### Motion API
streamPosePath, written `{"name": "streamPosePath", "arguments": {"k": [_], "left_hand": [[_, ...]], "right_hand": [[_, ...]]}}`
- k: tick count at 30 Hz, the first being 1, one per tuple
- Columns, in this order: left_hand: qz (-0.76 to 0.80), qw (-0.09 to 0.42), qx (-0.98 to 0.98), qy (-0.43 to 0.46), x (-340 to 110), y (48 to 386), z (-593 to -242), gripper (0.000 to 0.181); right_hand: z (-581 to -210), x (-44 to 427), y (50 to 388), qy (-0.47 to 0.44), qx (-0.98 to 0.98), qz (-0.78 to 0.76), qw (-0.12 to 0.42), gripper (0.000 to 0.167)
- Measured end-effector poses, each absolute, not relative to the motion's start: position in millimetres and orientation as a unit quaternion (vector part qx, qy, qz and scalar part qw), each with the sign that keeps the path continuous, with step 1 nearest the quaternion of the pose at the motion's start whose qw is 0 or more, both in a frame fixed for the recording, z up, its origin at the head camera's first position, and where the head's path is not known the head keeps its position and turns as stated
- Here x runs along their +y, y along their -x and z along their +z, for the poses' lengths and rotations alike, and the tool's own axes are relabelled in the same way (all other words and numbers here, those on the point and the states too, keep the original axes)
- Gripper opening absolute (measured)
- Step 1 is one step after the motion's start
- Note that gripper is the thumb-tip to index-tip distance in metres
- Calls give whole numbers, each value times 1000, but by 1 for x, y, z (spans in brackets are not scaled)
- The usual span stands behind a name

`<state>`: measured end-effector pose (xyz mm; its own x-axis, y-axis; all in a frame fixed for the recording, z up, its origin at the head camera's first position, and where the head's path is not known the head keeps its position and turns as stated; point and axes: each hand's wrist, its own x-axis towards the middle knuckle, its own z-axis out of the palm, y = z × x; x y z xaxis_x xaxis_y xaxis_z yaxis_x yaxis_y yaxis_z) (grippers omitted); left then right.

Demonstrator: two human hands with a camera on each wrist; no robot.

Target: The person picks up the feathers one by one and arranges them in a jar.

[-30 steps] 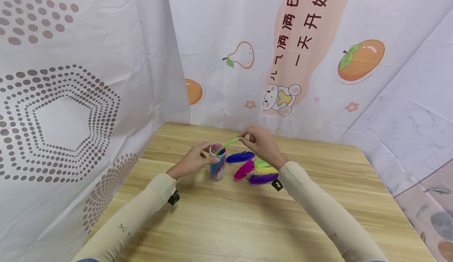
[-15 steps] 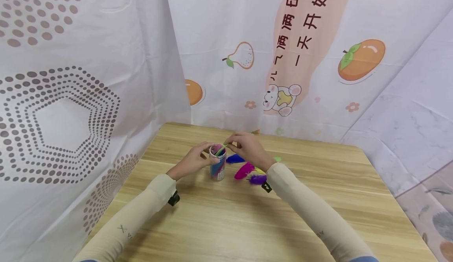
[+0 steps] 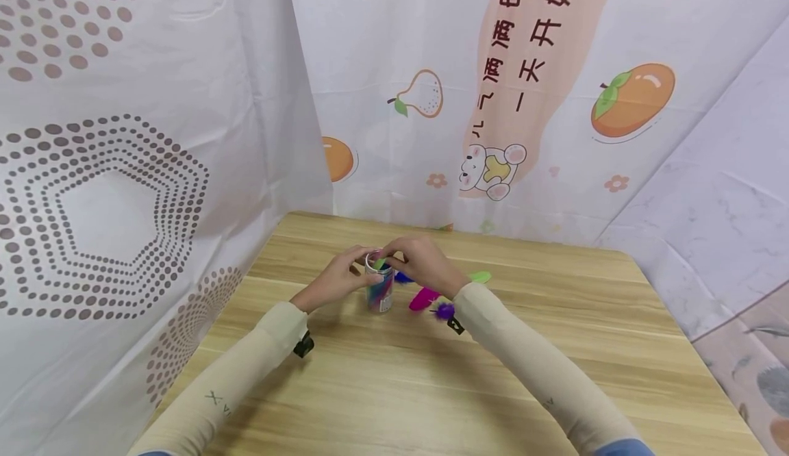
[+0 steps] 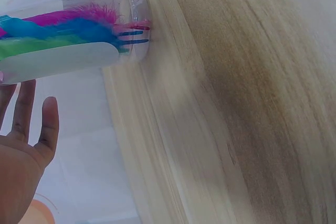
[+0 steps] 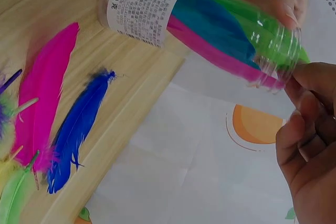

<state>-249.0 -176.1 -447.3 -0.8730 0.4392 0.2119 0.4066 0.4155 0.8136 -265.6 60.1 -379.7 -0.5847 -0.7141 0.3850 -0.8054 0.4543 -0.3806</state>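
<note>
Several feathers in pink, blue and green already show inside the clear jar, which stands upright on the surface. Your left hand steadies it, thumb and fingers clamped around it near the rim. Your right hand is at the mouth, curled fingers on the end of a green feather, seemingly mostly inside; the exact pinch is partly hidden. Beside the jar, a magenta feather, a dark blue feather, a purple feather, a yellow feather and a light green feather lie loose. You look partway: one nearly in, at least those five outside.
</note>
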Motion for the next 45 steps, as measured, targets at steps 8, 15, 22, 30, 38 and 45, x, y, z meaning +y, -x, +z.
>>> {"name": "streamPosePath", "arguments": {"k": [8,15,22,30,38,45], "left_hand": [[476,12,842,-254,-176,250,-448,52],[477,11,841,-255,-176,249,-447,54],[482,17,841,-246,-175,248,-445,56],[483,15,841,-244,-175,249,-445,53],[478,8,843,-245,-176,247,-446,57],[475,3,844,-249,-176,250,-449,56]], "right_hand": [[-383,53,264,-457,-851,243,94,13],[-384,55,265,-462,-848,240,103,14],[-386,71,264,-433,-852,272,113,17],[-396,108,265,-401,-861,283,134,15],[-415,145,264,-382,-876,260,136,14],[-429,176,260,-356,-893,252,110,10]]}}
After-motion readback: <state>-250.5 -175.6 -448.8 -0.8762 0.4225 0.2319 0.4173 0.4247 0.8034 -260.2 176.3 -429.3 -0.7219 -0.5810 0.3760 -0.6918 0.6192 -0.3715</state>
